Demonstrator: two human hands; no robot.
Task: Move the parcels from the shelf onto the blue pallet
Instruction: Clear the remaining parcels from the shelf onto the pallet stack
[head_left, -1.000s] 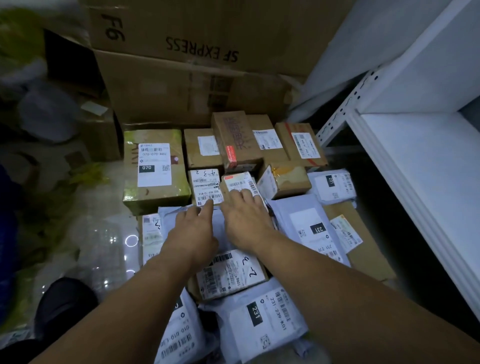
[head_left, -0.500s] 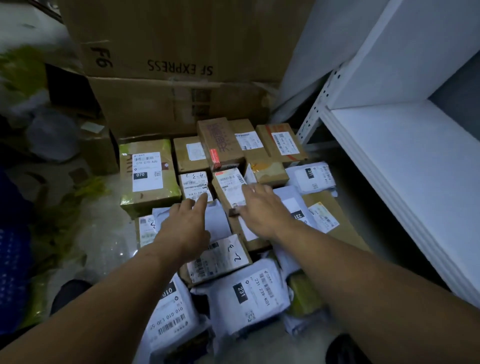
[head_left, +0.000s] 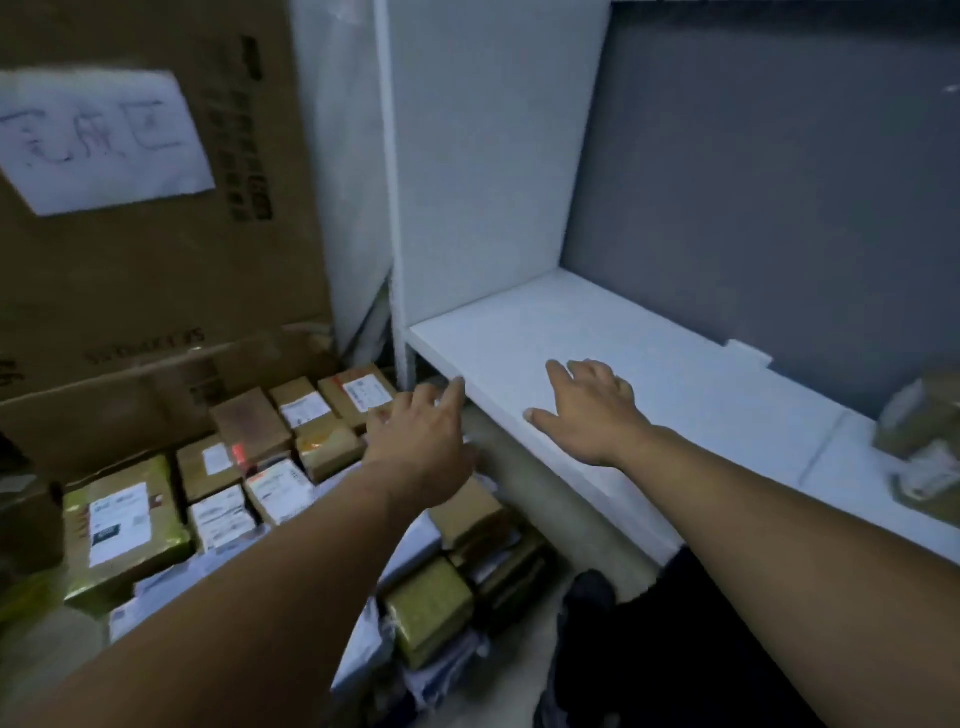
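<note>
White shelf (head_left: 675, 374), parcels (head_left: 250, 427) lying flat, labels (head_left: 118, 522) up

Dim room, grey wall (head_left: 753, 182), perhaps concrete floor (head_left: 523, 682).

The parcel (head_left: 922, 421) on the shelf (head_left: 675, 384) runs off the right edge, its label smeared. Handwriting on the paper sheet (head_left: 98, 140) (stuck to a big carton (head_left: 156, 291)) blurs beyond reading. The left hand (head_left: 421, 441) and forearm cover several stacked parcels (head_left: 124, 525).
</note>
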